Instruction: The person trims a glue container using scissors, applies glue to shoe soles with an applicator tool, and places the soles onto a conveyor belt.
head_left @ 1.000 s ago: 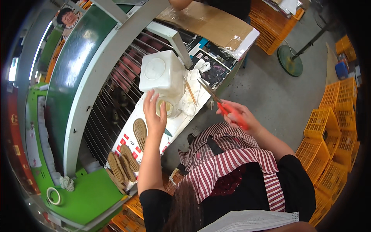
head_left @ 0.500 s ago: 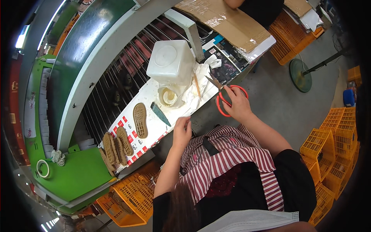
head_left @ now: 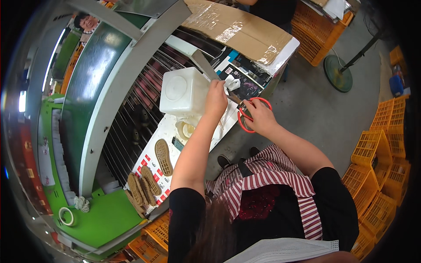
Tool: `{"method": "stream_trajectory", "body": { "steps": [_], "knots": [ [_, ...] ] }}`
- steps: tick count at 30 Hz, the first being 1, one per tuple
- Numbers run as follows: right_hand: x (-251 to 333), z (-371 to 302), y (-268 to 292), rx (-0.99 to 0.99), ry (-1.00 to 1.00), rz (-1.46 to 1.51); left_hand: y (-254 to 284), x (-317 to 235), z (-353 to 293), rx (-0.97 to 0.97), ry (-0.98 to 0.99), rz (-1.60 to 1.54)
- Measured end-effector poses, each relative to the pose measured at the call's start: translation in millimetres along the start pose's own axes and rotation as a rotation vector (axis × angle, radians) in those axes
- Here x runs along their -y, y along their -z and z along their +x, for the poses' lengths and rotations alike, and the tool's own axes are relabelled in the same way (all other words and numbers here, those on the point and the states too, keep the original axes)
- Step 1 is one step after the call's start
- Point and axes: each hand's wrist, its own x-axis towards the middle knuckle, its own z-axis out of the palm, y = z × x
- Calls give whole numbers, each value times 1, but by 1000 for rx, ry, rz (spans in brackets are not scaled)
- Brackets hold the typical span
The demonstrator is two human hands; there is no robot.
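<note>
Machine: green, with a pale curved frame (head_left: 120,65) above a bed of dark metal rods.

Crates (head_left: 370,149): orange, lattice-walled, stacked at right; contents unclear. A further orange crate (head_left: 313,37), upper right, bears papers and cardboard.

Cardboard sheet (head_left: 232,26): brown, shiny tape across it.

Ledge (head_left: 149,173): white, printed with red blocks and dark numerals.

Printed box (head_left: 245,79): black and blue, partly beneath the cardboard sheet; its lettering is too small to read.

Square jug (head_left: 182,92): translucent white plastic, a ring moulded on the face turned to the camera; contents cannot be told.

Left hand (head_left: 217,96): fingers bent, beside the jug, at the blade end of the scissors; whether it grips anything cannot be told.

Right hand (head_left: 261,117): apart from the left but near it, closed on the scissors' handles.

Scissors (head_left: 241,105): red-looped, above the ledge's near edge, blades aimed at the left hand.

Open pot (head_left: 186,128): whitish, pale yellow contents, just below the jug.

Soles: tan, treaded; one lies singly (head_left: 163,158), others lean together (head_left: 142,188) at the ledge's lower end.

White cloth (head_left: 232,83): crumpled, just beside the left hand.

Tape roll (head_left: 66,216): pale, on a green surface.
</note>
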Motion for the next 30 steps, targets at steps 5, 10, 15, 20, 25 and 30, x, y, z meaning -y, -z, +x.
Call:
{"method": "stream_trajectory", "body": {
  "steps": [5, 10, 15, 20, 25, 30],
  "knots": [
    [-2, -9, -20, -70, 44, 49, -28, 13, 21, 351, -49, 352],
    [5, -15, -24, 40, -72, 78, -52, 14, 27, 509, 231, 423],
    [2, -14, -25, 119, -101, 105, -43, 24, 14, 357, 127, 304],
    [5, -6, -24, 142, -147, 124, -26, 36, -24, 263, -47, 160],
    [8, -2, -24, 177, -145, 90, -18, 24, -39, 312, -86, 195],
    [9, -7, -18, 189, -129, 48, -18, 9, -47, 450, -4, 455]
  ]
}}
